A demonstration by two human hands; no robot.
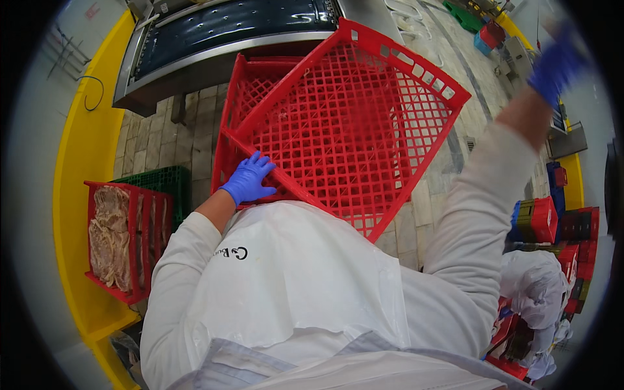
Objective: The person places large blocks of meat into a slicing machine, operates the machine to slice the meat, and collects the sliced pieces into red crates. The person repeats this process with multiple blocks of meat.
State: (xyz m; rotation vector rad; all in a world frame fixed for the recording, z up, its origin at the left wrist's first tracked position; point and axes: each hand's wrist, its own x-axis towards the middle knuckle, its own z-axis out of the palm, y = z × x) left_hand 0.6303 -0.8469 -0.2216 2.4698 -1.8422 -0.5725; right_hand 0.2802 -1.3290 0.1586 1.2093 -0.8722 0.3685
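Note:
A large red mesh crate (312, 139) sits askew in front of me, turned at an angle over another red crate (244, 86). My left hand (250, 179), in a blue glove, rests with fingers spread at the near left edge of the upper crate. Far out to the right, away from the crates, my right hand (558, 66) is raised at the end of a stretched arm. Its blue glove is smeared by motion, so its fingers cannot be made out.
Ahead stands a steel-framed machine with a dark belt (234, 34). To the left, an upright red crate (138, 244) holds pale meat pieces (110, 237) beside a green crate (170, 183). A person in white (534, 286) bends among stacked crates at right. A yellow barrier (71, 195) lines the left wall.

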